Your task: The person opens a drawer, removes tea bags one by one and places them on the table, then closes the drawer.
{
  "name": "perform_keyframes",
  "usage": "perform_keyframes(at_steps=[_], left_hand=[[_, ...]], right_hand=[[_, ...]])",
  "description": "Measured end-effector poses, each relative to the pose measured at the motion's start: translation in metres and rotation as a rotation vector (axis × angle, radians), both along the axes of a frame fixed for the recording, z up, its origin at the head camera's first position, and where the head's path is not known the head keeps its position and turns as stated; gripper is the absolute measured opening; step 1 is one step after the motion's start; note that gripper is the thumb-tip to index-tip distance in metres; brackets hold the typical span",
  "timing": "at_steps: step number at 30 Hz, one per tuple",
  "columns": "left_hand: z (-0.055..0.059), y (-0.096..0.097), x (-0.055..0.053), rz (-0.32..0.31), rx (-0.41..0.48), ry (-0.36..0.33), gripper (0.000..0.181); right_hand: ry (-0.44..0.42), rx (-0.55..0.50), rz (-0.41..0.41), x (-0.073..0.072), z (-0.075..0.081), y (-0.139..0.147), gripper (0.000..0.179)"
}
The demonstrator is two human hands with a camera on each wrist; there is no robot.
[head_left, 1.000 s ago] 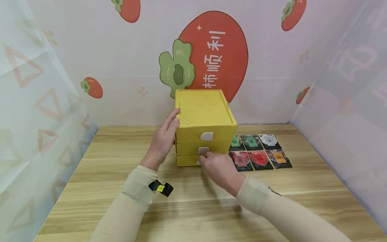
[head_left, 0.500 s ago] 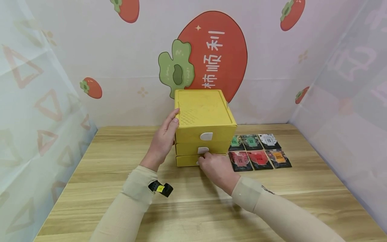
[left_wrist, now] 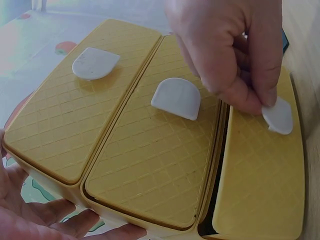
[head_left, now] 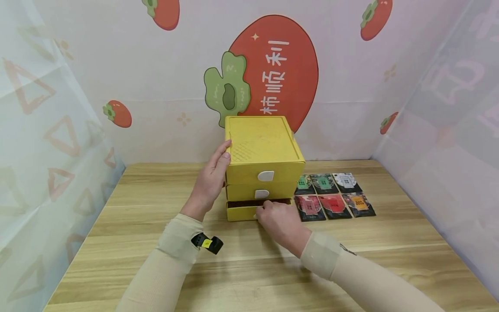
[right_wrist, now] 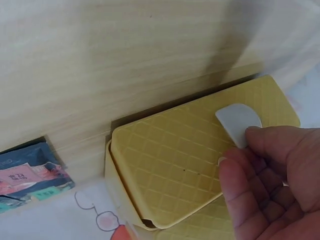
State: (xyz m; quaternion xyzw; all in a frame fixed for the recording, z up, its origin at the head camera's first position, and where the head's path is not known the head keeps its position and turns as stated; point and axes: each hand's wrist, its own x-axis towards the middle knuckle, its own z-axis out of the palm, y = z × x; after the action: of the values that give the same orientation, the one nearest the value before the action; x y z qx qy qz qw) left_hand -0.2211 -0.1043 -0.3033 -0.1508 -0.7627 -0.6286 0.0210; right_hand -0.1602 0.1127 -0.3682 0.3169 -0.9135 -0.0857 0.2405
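Note:
A yellow three-drawer box [head_left: 265,138] stands on the wooden table, with a white pull tab on each waffle-patterned front. Its bottom drawer [head_left: 241,213] is slid partly out, and a dark gap shows above the drawer's front. My right hand [head_left: 283,225] pinches that drawer's white tab [right_wrist: 235,119] between thumb and fingers. Against the box's left side rests my left hand [head_left: 210,180], its fingers extended along the wall near the upper front corner. In the left wrist view the middle drawer [left_wrist: 150,145] and top drawer [left_wrist: 75,110] sit flush in the box.
To the right of the box lie two rows of flat packets, among them a red one [head_left: 335,206], an orange one [head_left: 358,203] and a white one [head_left: 347,182]. A printed backdrop [head_left: 175,143] stands behind the table [head_left: 156,242], with similar panels at both sides.
The bottom drawer has come forward out of the box, opening a dark gap above its front. My right hand has moved slightly toward me with the tab; my left hand stays put.

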Motion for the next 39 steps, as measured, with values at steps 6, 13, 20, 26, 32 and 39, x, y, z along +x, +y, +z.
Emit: perform_keyframes(at_steps=[6, 13, 20, 26, 32, 39], left_hand=[[-0.001, 0.000, 0.000, 0.003, 0.007, -0.001, 0.053], [-0.001, 0.000, -0.001, 0.011, 0.011, -0.004, 0.052], [0.000, 0.000, 0.000, 0.006, 0.010, -0.005, 0.052], [0.001, 0.000, 0.000, 0.004, 0.006, 0.000, 0.053], [0.001, -0.001, 0.000, -0.002, 0.003, -0.003, 0.053], [0.000, 0.000, 0.000, -0.011, -0.003, 0.001, 0.054]], right_hand=[[-0.023, 0.021, -0.015, 0.012, 0.002, -0.001, 0.017], [0.003, 0.003, 0.014, 0.027, 0.001, 0.000, 0.023], [-0.008, 0.001, 0.043, 0.039, 0.002, 0.001, 0.021], [-0.044, 0.022, 0.056, 0.052, 0.006, 0.001, 0.020], [-0.016, 0.010, 0.082, 0.064, 0.007, 0.002, 0.023], [-0.096, 0.048, 0.095, 0.078, 0.011, 0.002, 0.020]])
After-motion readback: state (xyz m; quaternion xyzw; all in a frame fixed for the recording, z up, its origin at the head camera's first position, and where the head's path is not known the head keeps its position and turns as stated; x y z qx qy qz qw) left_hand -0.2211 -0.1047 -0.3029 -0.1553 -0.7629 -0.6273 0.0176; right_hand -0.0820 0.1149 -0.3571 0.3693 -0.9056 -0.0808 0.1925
